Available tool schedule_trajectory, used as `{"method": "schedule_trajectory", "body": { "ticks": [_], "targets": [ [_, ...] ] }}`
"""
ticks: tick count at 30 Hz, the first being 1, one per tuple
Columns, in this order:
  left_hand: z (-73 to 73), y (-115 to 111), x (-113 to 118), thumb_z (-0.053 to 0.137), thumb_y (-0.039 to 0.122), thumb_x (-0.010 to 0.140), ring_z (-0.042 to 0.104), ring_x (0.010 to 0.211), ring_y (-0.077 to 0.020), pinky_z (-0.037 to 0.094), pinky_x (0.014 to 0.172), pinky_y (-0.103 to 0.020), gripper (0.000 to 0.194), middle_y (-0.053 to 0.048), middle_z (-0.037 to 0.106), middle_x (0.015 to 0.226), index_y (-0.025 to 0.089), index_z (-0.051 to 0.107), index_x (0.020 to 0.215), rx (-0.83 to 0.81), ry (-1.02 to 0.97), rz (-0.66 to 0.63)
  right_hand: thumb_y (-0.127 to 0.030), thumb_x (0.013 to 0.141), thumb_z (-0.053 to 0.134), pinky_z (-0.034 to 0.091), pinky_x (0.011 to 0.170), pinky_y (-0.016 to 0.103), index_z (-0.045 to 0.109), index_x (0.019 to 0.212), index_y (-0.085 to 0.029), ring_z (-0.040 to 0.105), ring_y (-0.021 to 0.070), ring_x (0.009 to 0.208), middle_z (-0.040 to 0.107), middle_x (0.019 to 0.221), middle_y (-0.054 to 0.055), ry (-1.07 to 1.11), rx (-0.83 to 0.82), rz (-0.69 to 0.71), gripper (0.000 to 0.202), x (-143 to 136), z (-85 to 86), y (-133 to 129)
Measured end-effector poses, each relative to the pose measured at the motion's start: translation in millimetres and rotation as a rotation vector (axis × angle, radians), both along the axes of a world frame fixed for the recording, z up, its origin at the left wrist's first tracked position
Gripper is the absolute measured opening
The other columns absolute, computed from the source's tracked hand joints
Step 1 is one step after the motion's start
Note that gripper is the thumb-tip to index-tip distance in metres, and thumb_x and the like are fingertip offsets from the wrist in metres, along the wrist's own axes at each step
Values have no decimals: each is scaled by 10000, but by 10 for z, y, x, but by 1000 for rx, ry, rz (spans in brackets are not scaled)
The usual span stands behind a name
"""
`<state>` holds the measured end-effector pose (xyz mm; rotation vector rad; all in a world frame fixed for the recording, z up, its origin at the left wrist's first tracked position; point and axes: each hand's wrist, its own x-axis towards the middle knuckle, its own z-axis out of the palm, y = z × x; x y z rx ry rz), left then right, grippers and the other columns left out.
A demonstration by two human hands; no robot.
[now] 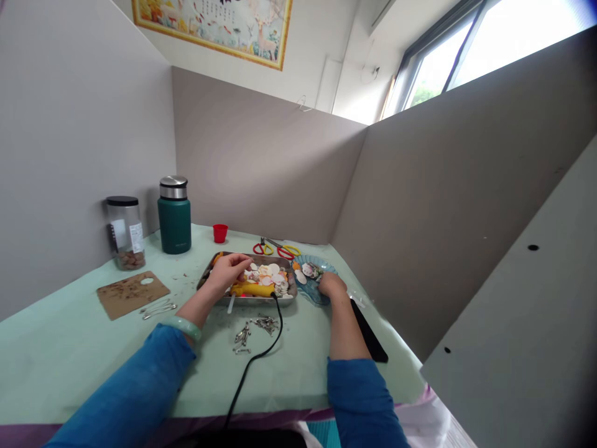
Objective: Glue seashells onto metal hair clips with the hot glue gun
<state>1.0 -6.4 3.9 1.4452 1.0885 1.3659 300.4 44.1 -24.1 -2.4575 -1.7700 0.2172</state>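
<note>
My left hand (232, 271) is over the left part of a metal tray (292, 298), its fingers pinched together; what they hold, if anything, is too small to name. Round white and pinkish pieces (270, 274) fill the tray, with a yellow tool (253, 290) on a black cord lying across its front. My right hand (333, 284) rests at the right side of a blue glass plate (313, 296), its fingers mostly hidden behind the hand. On that plate are a small flower piece (310, 270) and a white oval piece (301, 277).
Small metal clips (243, 335) lie before the tray beside the black cord (261, 355). Scissors (285, 250) and a red cup (220, 233) stand behind. At left are a green bottle (175, 218), a jar (125, 236) and a cardboard piece (130, 295). A black object (368, 333) lies right.
</note>
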Motion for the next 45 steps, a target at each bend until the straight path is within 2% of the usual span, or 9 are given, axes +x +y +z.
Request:
{"method": "schedule_trajectory", "body": {
  "ticks": [13,19,23,26,30,32,35,40,45],
  "targets": [
    [11,-3,5,727,455,598,447,454,-74,408,456,-219,380,-7,598,643,130,623,764,-5,-55,-12,-230,745,603,448,737,299,711,930,-177,628,253,935,687,1009,119,48,166,55,220,-20,132,-97],
    [34,23,-22,668,475,721,452,439,-61,267,333,-165,388,-62,637,791,133,610,894,-167,-264,-206,-187,772,546,407,694,244,666,844,-186,588,156,784,675,835,25,289,651,533,140,-918,428,-322],
    [40,41,-52,562,508,806,452,413,-80,224,308,-151,380,-23,541,577,134,567,741,-332,-433,-369,-170,805,517,396,730,274,682,855,-188,576,172,797,658,854,56,152,671,813,173,-1678,501,-487],
    [39,51,-74,566,451,821,370,354,-59,226,305,-149,367,29,419,468,151,494,622,-384,-519,-360,-184,834,502,399,762,268,690,900,-198,582,166,817,659,888,58,147,643,857,200,-1850,533,-536],
    [53,42,-93,562,239,828,325,358,-43,198,299,-142,124,36,429,511,127,571,775,-393,-479,-383,-259,880,460,408,811,271,680,1001,-241,589,183,965,668,1027,51,123,581,590,252,-1362,597,-482],
    [66,41,-102,533,160,818,280,345,-39,175,293,-148,51,53,391,500,128,569,802,-398,-454,-337,-275,842,503,431,790,313,697,969,-223,608,237,970,679,1018,88,-5,311,267,237,-935,582,-417],
    [81,60,-129,503,141,817,211,321,-38,145,286,-161,46,82,312,473,144,542,793,-413,-471,-255,-208,758,590,452,795,372,690,1016,-157,604,307,1026,658,1081,172,-63,94,48,282,-369,446,-308],
    [74,104,-201,485,172,824,215,312,-44,149,288,-168,61,90,304,470,153,535,853,-366,-525,-166,-131,669,652,464,807,400,696,996,-173,597,311,1054,646,1118,174,-39,-5,-5,333,-66,156,-185],
    [72,85,-202,526,139,757,281,333,-40,177,303,-169,123,52,436,543,141,551,877,-285,-481,-140,-133,624,676,468,764,404,706,901,-156,611,322,977,668,1035,179,-2,38,53,280,-125,142,-175]
  ]
}}
